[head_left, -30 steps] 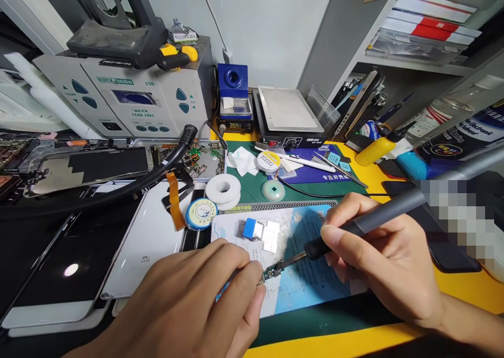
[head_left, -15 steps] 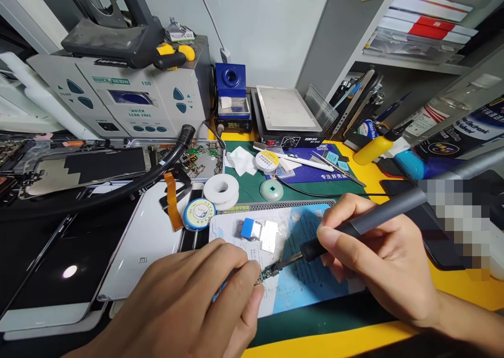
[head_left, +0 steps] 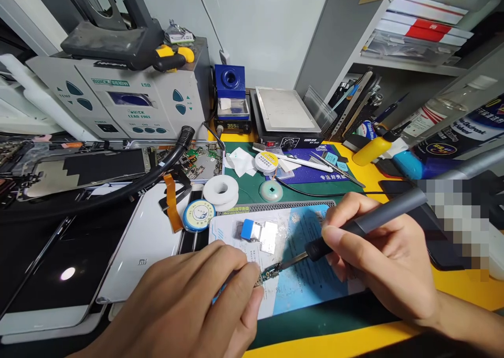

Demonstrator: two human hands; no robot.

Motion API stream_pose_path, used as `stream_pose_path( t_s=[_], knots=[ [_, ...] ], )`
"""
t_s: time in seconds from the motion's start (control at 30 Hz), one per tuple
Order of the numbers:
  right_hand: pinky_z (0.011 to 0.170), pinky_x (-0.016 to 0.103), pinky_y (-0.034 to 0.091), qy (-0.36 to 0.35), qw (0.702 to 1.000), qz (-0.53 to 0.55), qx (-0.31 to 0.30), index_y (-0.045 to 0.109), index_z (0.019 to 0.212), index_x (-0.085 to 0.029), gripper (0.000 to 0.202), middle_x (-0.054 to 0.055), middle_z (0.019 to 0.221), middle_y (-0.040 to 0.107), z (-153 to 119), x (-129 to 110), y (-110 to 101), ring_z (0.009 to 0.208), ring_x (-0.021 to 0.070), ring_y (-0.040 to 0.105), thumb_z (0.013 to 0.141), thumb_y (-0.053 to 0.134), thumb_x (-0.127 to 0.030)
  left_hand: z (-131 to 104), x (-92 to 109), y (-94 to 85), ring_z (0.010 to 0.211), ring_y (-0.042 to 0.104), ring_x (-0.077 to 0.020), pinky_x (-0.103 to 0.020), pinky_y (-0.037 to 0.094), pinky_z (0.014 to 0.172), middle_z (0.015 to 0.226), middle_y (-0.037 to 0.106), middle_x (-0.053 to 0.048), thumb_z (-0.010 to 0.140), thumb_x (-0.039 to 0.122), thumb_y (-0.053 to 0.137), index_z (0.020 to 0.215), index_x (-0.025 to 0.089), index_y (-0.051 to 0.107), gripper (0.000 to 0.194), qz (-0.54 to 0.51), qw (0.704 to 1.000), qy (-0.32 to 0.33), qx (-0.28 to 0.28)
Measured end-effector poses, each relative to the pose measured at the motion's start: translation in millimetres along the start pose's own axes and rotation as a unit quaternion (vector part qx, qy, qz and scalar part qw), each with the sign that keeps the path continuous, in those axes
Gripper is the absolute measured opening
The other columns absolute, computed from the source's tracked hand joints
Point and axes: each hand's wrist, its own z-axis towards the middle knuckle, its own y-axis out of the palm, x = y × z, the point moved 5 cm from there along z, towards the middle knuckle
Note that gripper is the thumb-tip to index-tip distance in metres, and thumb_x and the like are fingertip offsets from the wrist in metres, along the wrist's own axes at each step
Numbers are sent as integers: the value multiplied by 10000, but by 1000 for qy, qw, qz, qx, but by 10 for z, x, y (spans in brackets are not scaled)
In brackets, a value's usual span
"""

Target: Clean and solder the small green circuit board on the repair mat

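Observation:
My left hand [head_left: 197, 300] is closed on a small green circuit board [head_left: 270, 274], most of which its fingers hide. Only the board's right end sticks out past the thumb and forefinger. In a pen-like grip my right hand [head_left: 386, 258] holds a black soldering iron [head_left: 334, 240]. The metal tip of the iron reaches left to the exposed end of the board; whether it touches is too small to tell. Beneath both lies a blue and white card [head_left: 315, 290] on a green mat. A metal shield piece with a blue end [head_left: 258, 233] rests on the card above the board.
A white spool [head_left: 221, 191], a round blue tin [head_left: 199, 214] and a white Mi phone back [head_left: 145, 242] lie to the left. Behind stand a grey hot air station [head_left: 129, 95] and a heating plate [head_left: 287, 111]. Tweezers [head_left: 334, 164] and a yellow bottle [head_left: 372, 150] are at right.
My right hand and the soldering iron have shifted slightly right, and the tip sits a little further right along the board. My left hand keeps nearly the same place.

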Motion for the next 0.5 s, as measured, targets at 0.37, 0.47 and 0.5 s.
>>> stream_pose_path(
  t_s=[0.37, 0.47, 0.5],
  knots=[
    [410, 167, 395, 35, 999, -30, 14, 656, 645, -214, 163, -38, 506, 573, -52, -66, 53, 435, 80, 484, 740, 788, -225, 21, 16, 7, 691, 627, -169, -364, 343, 541, 804, 670, 17, 940, 156, 571, 986, 214, 645, 104, 10, 1000, 7, 6],
    [408, 173, 390, 47, 998, -36, 17, 643, 648, -220, 175, -39, 504, 560, -51, -51, 39, 429, 82, 468, 781, 754, -243, 13, 6, 22, 681, 625, -166, -367, 343, 538, 813, 676, 15, 939, 173, 575, 995, 213, 646, 99, 6, 1000, 13, 6],
    [407, 175, 389, 49, 998, -36, 18, 640, 651, -223, 178, -40, 502, 556, -51, -46, 35, 425, 83, 466, 792, 745, -246, 11, 1, 23, 683, 626, -168, -367, 343, 539, 816, 677, 14, 939, 177, 576, 995, 212, 646, 96, 8, 1000, 13, 8]
  ],
)
